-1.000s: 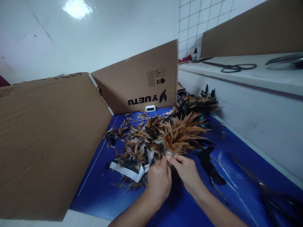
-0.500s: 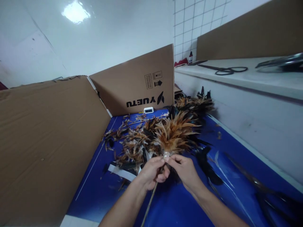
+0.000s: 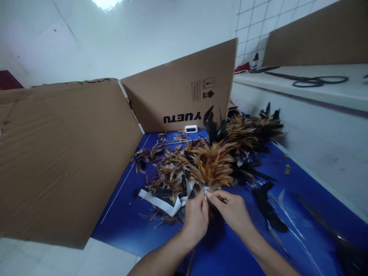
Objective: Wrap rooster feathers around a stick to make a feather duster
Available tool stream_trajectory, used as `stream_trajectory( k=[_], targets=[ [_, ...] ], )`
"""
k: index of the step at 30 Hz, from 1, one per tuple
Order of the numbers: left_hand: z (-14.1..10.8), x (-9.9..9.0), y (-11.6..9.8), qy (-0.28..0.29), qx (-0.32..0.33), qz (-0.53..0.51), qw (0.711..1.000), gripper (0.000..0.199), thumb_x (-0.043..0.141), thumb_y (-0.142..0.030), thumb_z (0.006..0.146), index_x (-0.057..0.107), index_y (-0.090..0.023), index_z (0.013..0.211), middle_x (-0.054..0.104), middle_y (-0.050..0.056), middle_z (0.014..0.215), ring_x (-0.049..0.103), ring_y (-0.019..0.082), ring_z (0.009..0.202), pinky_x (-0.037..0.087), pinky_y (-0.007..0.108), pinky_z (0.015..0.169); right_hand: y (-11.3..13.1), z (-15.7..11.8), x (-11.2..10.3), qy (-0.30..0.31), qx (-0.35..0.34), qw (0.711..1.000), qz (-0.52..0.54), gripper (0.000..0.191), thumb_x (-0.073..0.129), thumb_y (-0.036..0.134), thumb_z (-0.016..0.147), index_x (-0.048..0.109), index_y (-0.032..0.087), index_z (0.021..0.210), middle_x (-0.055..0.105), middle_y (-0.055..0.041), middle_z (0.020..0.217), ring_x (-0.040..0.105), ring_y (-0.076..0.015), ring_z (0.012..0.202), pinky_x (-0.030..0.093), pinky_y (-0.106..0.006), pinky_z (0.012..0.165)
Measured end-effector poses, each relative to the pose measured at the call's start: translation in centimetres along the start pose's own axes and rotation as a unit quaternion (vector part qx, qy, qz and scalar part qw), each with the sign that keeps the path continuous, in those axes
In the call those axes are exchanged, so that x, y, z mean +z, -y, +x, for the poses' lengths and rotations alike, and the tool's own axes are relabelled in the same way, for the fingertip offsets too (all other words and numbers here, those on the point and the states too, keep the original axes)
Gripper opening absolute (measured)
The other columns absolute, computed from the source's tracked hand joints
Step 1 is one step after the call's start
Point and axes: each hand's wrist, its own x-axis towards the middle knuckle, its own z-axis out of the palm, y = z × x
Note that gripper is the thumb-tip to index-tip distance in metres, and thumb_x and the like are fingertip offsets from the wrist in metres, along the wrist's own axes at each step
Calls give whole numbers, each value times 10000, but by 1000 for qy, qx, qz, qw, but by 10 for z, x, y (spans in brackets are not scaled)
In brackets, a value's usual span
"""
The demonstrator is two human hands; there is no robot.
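A feather duster (image 3: 214,163) with a fan of orange-brown feathers points away from me, bound at its base by something clear and shiny, perhaps tape. My left hand (image 3: 197,218) is closed at that binding, its knuckles now turned upward. Thumb and fingers of my right hand (image 3: 231,211) pinch the same spot from the other side. Below the hands a thin stick (image 3: 190,262) shows faintly; the left hand and forearm hide much of it. Loose brown feathers (image 3: 169,166) are heaped just beyond, and a white-and-black strip (image 3: 163,202) lies left of my left hand.
Cardboard panels (image 3: 172,96) wall the blue table (image 3: 123,226) at the left and back. A small white device (image 3: 191,129) stands by the back panel. More feather bundles (image 3: 253,128) lie back right. Black feathers (image 3: 267,207) and blurred scissors (image 3: 330,230) are at right; other scissors (image 3: 313,81) rest on the ledge.
My left hand has rolled over, from fingers curled under the stick to knuckles up at the binding. The right hand keeps its pinch. The whole view has shifted, moving things rightward in the picture.
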Motion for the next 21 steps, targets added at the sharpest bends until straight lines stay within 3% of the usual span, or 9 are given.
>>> stream_trajectory(
  k=[6,10,13,16,18,21],
  targets=[
    [-4,3,-8,2,35,-15,999,288,361,-246,890,638,-188,945,526,-2,560,455,127,487,330,236,513,-2,-1,2,-15,27,997,64,289,617,409,719,629,170,556,606,-5,536,518,-140,520,399,-239,509],
    [0,0,-14,38,-43,-132,990,282,384,-326,882,616,-166,886,470,-32,498,407,90,403,280,205,418,3,-2,2,-35,29,994,103,281,629,401,715,610,172,554,580,3,519,506,-133,500,399,-243,500],
    [10,-6,-19,114,-137,-288,941,286,466,-417,831,566,-149,844,537,-11,576,376,54,346,167,172,332,7,-3,0,-43,16,995,93,328,624,405,727,560,184,492,514,24,427,472,-119,449,393,-242,499],
    [19,-11,-19,202,-176,-360,894,319,560,-446,770,531,-145,872,545,-13,534,315,36,299,132,154,312,8,-1,-4,-23,4,996,87,335,603,425,747,590,184,515,552,10,440,509,-133,481,417,-247,541],
    [20,-10,-18,195,-154,-349,904,321,550,-444,781,521,-144,892,513,-32,474,291,39,286,153,155,306,8,1,-8,6,-7,995,95,299,605,434,749,655,178,603,631,-15,552,565,-157,570,440,-253,591],
    [18,-6,-13,127,-93,-266,951,293,436,-432,854,516,-150,872,486,-41,450,300,53,287,195,168,312,5,5,-13,63,-27,993,91,267,605,425,756,707,180,729,680,-28,674,603,-182,681,451,-258,656]
  ],
)
